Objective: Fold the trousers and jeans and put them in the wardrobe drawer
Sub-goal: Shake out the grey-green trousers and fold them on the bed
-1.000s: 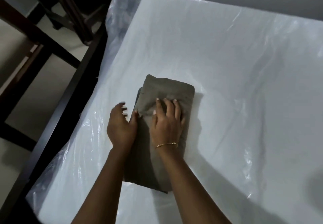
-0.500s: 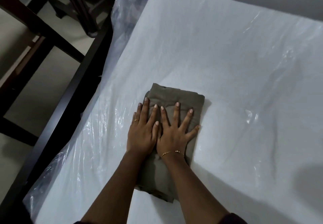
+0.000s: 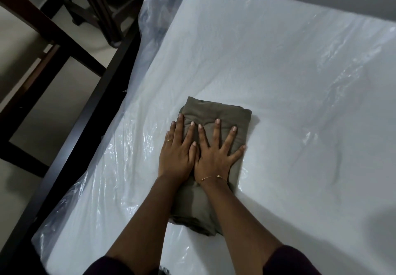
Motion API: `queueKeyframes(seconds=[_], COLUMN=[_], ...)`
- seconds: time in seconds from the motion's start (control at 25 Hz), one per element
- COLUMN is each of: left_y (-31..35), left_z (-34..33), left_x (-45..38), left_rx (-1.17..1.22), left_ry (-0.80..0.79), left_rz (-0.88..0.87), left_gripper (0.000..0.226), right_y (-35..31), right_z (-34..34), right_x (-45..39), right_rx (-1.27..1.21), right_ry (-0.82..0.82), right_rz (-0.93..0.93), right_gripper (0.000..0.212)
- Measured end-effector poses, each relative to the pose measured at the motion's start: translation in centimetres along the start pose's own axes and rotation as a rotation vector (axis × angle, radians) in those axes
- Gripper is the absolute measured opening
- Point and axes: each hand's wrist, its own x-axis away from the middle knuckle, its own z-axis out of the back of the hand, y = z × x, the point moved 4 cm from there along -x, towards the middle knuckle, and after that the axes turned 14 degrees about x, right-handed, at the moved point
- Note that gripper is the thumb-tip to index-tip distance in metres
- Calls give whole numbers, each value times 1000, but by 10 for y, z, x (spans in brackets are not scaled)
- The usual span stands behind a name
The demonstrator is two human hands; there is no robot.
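A pair of olive-grey trousers [image 3: 216, 111] lies folded into a thick rectangular bundle on the plastic-covered mattress [image 3: 300, 81]. My left hand [image 3: 177, 150] rests flat on the bundle's left half, fingers spread, with a ring on one finger. My right hand [image 3: 216, 152] lies flat beside it on the right half, fingers splayed wide, a thin gold bracelet at the wrist. The two hands touch at the thumbs. Both press down and grip nothing. My forearms hide the middle of the bundle's near part. No wardrobe drawer is in view.
The dark wooden bed frame [image 3: 90, 111] runs along the mattress's left edge. Dark wooden furniture legs [image 3: 64, 36] stand on the pale floor at the left. Loose clear plastic [image 3: 154, 11] bunches at the mattress's far left corner. A grey wall is behind.
My left hand moved from beside the bundle onto it and flattened. My right hand spread its fingers wide. Both hands now press side by side; little changed in the last half second.
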Motion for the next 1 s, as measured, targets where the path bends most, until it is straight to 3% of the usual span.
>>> queueKeyframes(seconds=[0.16,0.32,0.44,0.56,0.68,0.8,0.92,1.0], left_y=[7,30,37,38,50,65,85,91], left_z=[12,13,5,1,-1,-15,-23,0], left_x=[16,46,61,64,77,93,112,116], left_rx=[-76,158,528,890,1005,1083,929,500], left_ry=[138,248,445,580,556,497,400,494], left_rz=[85,488,822,971,1013,999,896,629], left_gripper=[52,56,48,44,45,48,49,43], right_y=[4,16,23,10,4,15,32,45], right_z=[3,11,23,43,55,72,72,66], right_x=[5,-4,-16,-6,16,19,26,48], right_rx=[33,142,197,222,93,-37,-93,-172], right_ry=[-83,-89,-306,-455,-646,-702,-564,-334], right_rz=[164,569,761,644,419,421,382,209], right_gripper=[63,64,59,57,58,45,38,41])
